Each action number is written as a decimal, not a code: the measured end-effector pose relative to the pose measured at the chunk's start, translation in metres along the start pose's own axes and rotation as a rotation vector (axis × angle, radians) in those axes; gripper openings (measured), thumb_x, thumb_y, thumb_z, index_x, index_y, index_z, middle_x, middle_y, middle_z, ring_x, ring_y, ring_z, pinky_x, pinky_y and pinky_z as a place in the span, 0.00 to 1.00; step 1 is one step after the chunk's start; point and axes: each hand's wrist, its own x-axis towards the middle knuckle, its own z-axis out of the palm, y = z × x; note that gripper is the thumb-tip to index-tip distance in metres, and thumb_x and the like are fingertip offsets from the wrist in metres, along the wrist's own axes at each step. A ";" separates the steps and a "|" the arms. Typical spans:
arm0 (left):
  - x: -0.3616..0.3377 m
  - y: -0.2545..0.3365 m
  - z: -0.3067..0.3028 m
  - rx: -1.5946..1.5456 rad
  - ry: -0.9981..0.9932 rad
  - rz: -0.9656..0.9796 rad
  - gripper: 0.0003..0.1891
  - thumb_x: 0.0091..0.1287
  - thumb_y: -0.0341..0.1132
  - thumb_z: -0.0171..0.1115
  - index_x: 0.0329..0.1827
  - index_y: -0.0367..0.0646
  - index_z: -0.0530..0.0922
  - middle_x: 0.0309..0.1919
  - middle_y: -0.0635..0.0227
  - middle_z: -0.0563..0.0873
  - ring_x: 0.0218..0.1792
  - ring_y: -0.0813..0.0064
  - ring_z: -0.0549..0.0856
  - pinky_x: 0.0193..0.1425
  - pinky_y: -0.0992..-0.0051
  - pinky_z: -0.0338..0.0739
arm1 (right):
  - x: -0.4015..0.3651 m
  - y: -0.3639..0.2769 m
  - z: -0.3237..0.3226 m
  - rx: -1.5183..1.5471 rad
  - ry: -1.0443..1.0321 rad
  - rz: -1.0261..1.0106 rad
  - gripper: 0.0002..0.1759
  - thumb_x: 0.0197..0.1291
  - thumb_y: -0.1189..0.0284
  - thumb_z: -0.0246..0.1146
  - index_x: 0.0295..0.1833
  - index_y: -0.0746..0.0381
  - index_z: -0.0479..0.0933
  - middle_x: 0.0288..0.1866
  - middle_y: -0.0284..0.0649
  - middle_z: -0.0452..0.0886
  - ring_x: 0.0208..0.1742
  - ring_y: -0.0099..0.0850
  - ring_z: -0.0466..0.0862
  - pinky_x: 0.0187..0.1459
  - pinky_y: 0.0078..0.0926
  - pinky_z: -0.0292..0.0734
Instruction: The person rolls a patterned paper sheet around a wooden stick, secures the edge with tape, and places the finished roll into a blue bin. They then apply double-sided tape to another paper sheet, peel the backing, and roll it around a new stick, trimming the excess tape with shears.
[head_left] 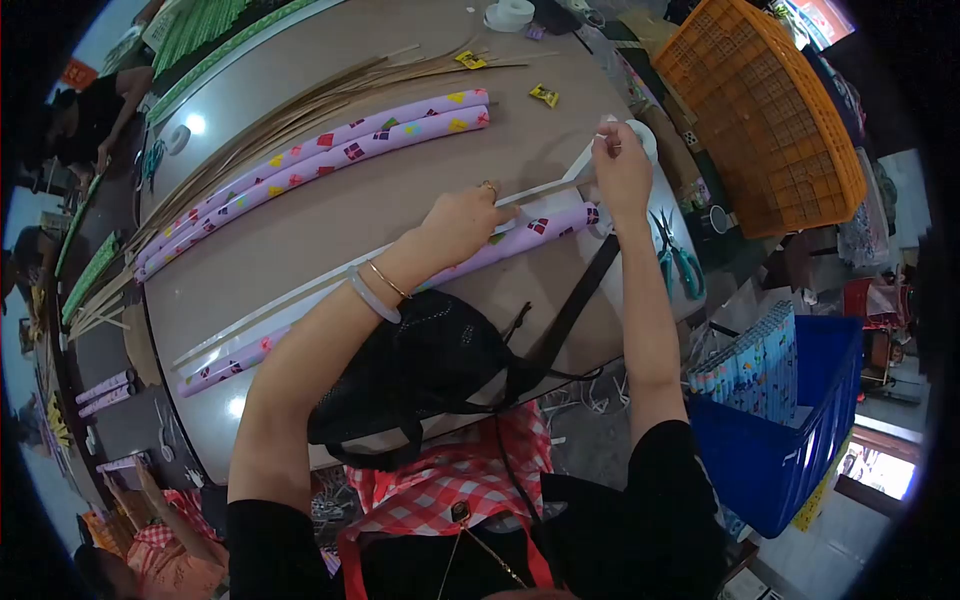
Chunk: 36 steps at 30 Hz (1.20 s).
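Observation:
A lilac patterned paper roll [545, 229] lies along the near side of the table, with a long pale strip [270, 302] running beside its far edge. My left hand [462, 226] is closed over the roll and strip near the right end, fingers curled down on them. Just past that end, my right hand [622, 168] is raised with thumb and fingers pinched on white tape [580, 160]. Partly behind the right hand is a white tape roll [645, 142]. Teal-handled scissors [682, 268] lie on the table corner beside my right forearm.
Two more lilac rolls [350, 150] and thin wooden strips [300, 110] lie farther back. A black bag [420, 350] sits at the near edge under my left arm. Right of the table are an orange basket [760, 110] and a blue bin [770, 450]. Other people work at left.

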 end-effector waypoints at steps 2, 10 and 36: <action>0.000 0.000 0.001 0.014 -0.001 0.002 0.16 0.55 0.31 0.58 0.47 0.53 0.80 0.38 0.59 0.76 0.37 0.61 0.82 0.36 0.65 0.79 | 0.005 0.002 -0.006 0.030 0.106 -0.044 0.08 0.56 0.74 0.58 0.41 0.63 0.75 0.35 0.38 0.79 0.32 0.30 0.79 0.39 0.25 0.74; 0.003 -0.004 0.002 0.035 -0.091 -0.030 0.15 0.58 0.32 0.56 0.49 0.55 0.79 0.39 0.58 0.76 0.39 0.61 0.82 0.37 0.65 0.78 | 0.004 -0.009 -0.091 0.169 0.637 -0.363 0.08 0.64 0.74 0.55 0.45 0.66 0.72 0.44 0.41 0.70 0.46 0.30 0.79 0.43 0.24 0.78; 0.004 -0.004 -0.002 0.017 -0.123 -0.055 0.18 0.56 0.33 0.60 0.51 0.59 0.78 0.42 0.59 0.76 0.44 0.61 0.80 0.39 0.64 0.78 | -0.118 -0.046 -0.058 -0.039 -0.097 -0.304 0.12 0.62 0.73 0.53 0.50 0.62 0.73 0.46 0.44 0.77 0.48 0.40 0.76 0.56 0.36 0.65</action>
